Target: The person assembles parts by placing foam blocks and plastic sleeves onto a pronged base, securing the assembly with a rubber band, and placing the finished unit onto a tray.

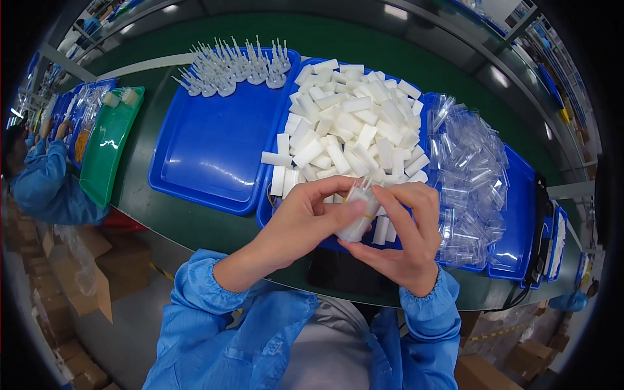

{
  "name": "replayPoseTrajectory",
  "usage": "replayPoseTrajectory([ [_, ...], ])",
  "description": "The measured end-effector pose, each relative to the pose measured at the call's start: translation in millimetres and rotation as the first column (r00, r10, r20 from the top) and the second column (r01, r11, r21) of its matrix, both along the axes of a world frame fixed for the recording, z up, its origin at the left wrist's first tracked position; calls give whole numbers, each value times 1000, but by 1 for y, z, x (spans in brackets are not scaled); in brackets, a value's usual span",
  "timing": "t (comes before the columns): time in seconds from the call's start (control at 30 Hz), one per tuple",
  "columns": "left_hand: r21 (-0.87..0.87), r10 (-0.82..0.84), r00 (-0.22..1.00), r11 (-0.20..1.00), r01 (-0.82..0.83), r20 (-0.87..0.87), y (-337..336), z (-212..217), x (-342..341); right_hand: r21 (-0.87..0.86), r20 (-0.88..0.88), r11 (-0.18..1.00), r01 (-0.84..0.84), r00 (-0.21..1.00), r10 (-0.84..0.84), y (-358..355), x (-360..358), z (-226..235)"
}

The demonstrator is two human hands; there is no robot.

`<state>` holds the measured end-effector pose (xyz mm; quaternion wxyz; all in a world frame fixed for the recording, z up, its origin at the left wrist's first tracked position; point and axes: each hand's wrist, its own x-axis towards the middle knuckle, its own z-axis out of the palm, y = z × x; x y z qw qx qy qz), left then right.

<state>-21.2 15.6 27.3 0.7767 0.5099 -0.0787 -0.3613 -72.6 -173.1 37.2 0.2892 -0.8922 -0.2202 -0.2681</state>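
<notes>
In front of my body, both hands hold a small bundle of clear tubes [355, 220] with white material inside. A thin yellowish band seems to run around it. My left hand [305, 214] is closed around its left side, thumb across the front. Fingers of my right hand [409, 237] pinch the top end and also touch the lower end. Just beyond my hands lies a heap of short white cylindrical pieces [357, 123], piled over a blue tray [262, 207]. Some of these pieces are hidden behind my fingers.
To the left, another blue tray [214, 149] holds clear stemmed parts [240, 68] at its far end. Clear plastic tubes [468, 175] fill a tray on the right. A green tray [107, 153] and a co-worker in blue [49, 172] are further left. Cardboard boxes [117, 273] stand below the table.
</notes>
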Motion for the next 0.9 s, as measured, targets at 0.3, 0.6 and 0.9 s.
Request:
replayPoseTrajectory([
  [0.3,-23,-25,998,999,24,-50,7,-1,2,130,-129,991,-45,990,62,-2,2,7],
  [0.6,10,22,999,1000,-23,28,8,0,-4,17,-38,999,-49,998,50,2,-1,4],
  [0.9,52,-1,999,999,-1,53,6,-3,-3,197,-150,980,-20,987,50,12,-7,8],
])
